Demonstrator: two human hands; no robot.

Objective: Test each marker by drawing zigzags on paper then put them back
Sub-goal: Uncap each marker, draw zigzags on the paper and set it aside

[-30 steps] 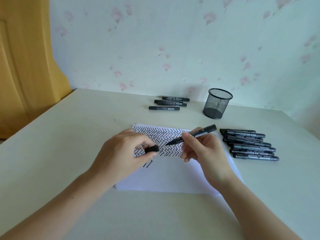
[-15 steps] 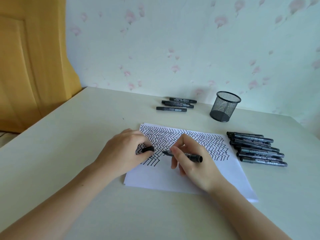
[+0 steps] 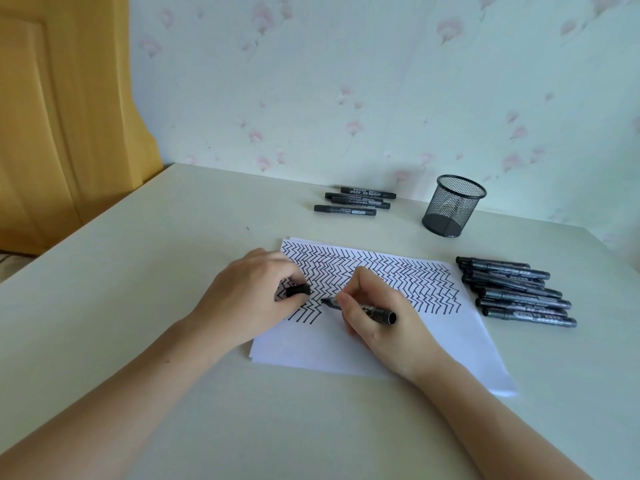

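On the paper [image 3: 363, 344] at mid-bench [image 3: 138, 271], drawing zigzags: right hand [image 3: 377, 317] gripping the uncapped marker [image 3: 360, 308] low and slanted, tip at the edge of the inked rows, likely adding to the unfinished lower row. Left hand [image 3: 249, 299] pinching the cap [image 3: 298, 290] while resting on the sheet, probably pinning it and keeping the cap ready. Lying to the right, a row of markers [image 3: 516, 292]; lying behind, four more [image 3: 353, 201] beside the mesh cup [image 3: 452, 206].
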